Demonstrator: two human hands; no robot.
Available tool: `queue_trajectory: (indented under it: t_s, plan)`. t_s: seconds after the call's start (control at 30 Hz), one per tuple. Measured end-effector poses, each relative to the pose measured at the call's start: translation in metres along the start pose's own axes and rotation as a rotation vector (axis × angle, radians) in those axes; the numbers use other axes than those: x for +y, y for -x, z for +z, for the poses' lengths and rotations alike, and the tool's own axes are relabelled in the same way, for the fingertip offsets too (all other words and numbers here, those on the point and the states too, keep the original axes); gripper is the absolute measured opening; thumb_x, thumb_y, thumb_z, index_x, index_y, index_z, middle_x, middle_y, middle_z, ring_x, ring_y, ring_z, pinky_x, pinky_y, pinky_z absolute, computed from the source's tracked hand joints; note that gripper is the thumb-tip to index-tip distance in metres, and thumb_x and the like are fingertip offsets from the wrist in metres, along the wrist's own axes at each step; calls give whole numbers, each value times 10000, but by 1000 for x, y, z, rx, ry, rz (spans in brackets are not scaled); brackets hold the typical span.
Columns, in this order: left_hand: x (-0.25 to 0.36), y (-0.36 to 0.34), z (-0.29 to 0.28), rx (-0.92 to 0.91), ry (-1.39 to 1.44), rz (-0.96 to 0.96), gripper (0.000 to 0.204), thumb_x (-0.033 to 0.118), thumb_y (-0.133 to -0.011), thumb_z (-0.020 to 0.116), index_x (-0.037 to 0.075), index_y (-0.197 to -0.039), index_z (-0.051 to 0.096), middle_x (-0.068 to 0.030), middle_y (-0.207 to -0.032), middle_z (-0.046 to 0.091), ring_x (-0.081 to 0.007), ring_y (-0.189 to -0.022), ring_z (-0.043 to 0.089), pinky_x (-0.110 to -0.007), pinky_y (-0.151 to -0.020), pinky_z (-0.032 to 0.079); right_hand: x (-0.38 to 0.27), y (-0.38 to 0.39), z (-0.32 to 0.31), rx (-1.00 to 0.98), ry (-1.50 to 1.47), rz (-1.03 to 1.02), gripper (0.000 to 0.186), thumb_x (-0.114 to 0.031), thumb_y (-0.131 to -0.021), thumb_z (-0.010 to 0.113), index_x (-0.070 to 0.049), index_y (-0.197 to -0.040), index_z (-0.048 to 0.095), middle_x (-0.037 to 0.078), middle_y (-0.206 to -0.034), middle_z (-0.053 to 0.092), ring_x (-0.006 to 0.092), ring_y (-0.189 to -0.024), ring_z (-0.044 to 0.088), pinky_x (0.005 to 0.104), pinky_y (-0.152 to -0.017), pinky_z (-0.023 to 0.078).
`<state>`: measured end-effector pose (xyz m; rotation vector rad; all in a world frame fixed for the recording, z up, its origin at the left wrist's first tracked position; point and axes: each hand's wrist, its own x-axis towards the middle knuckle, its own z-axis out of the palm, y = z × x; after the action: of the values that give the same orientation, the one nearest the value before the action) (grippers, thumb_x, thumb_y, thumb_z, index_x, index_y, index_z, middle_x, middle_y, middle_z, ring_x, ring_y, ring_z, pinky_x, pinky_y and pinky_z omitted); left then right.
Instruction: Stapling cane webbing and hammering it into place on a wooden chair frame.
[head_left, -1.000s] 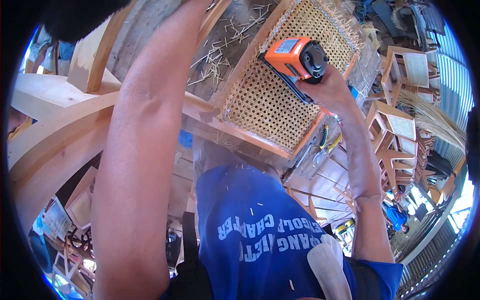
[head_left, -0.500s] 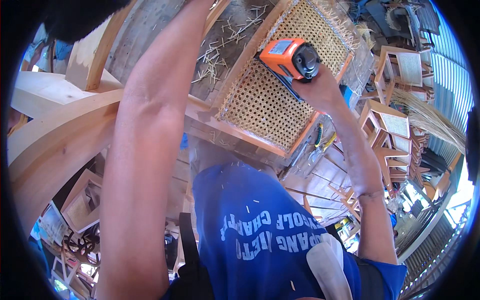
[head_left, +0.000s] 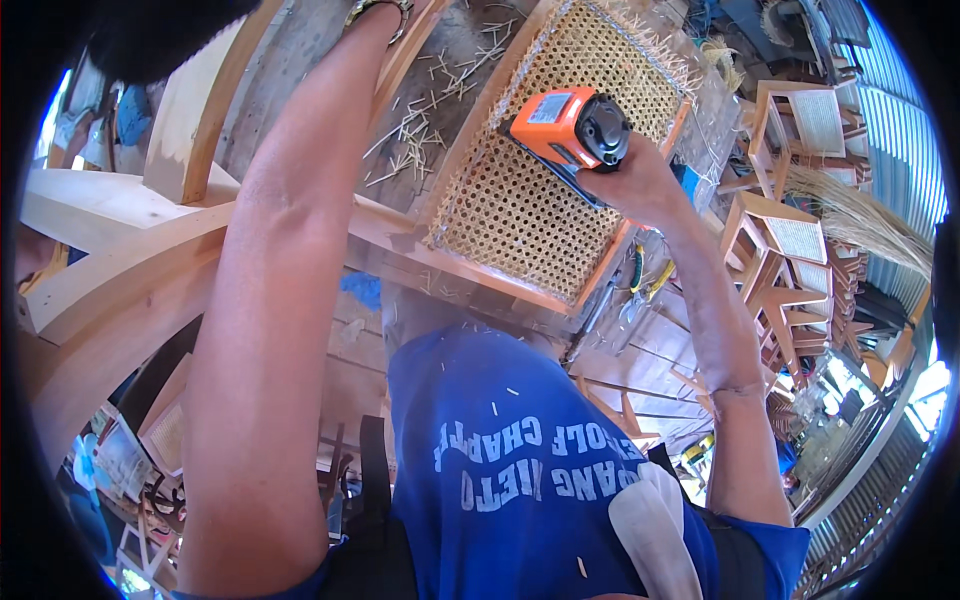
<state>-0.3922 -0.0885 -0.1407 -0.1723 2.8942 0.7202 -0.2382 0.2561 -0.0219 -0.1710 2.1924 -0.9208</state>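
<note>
My right hand [head_left: 640, 185] is closed round the grip of an orange and black staple gun [head_left: 560, 122]. The tool is over the woven cane panel [head_left: 515, 215], which sits in a wooden frame [head_left: 500, 281] on the bench. Whether its nose touches the cane, I cannot tell. My left arm [head_left: 290, 220] reaches up past the left side of the panel, with a watch [head_left: 400, 18] at the wrist. The left hand itself lies beyond the upper edge of the picture. Loose cane ends stick out along the panel's far right side.
Cut cane bits [head_left: 425, 135] lie scattered on the bench left of the panel. Pliers with yellow handles [head_left: 660, 280] rest at its right. Curved wooden parts [head_left: 120, 275] stand at the left. Wooden chair frames [head_left: 775, 245] and a bundle of long strands [head_left: 855, 215] are on the right.
In the picture the staple gun and my right hand sit slightly further left and lower. The watch on my left wrist has come into view. The whole view has shifted a little.
</note>
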Motion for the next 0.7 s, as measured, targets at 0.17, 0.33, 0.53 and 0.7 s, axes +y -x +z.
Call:
queue_trajectory:
  t_s: [0.17, 0.33, 0.53, 0.7]
  plan:
    - [0, 2, 2, 51, -81, 46, 487, 474, -1049, 267, 254, -1438, 462, -298, -1198, 642, -454, -1118, 626, -492, -984, 472, -1, -7, 9, -31, 68, -44, 356, -61, -809, 721, -48, -1164, 699, -2, -971, 711, 70, -859, 618, 262, -802, 522]
    - [-13, 3, -7, -25, 168, 198, 475, 452, -1053, 271, 257, -1450, 445, -290, -1185, 650, -460, -1080, 642, -500, -944, 493, -5, -6, 12, 7, 103, 22, 355, -66, -814, 727, -57, -1168, 701, 12, -987, 724, 74, -875, 626, 261, -833, 522]
    - [-34, -13, 8, -15, 229, 81, 474, 447, -1052, 281, 245, -1449, 445, -292, -1170, 653, -458, -1064, 648, -504, -937, 494, -15, -12, 16, -52, 87, -1, 353, -67, -824, 730, -53, -1175, 696, 13, -993, 723, 75, -884, 626, 264, -841, 522]
    - [0, -10, 15, 9, -96, 77, 479, 451, -1052, 287, 259, -1466, 430, -293, -1160, 655, -459, -1087, 638, -503, -962, 479, -3, -11, 11, -21, 78, 8, 344, -82, -827, 737, -47, -1167, 694, 18, -995, 724, 83, -885, 628, 274, -846, 524]
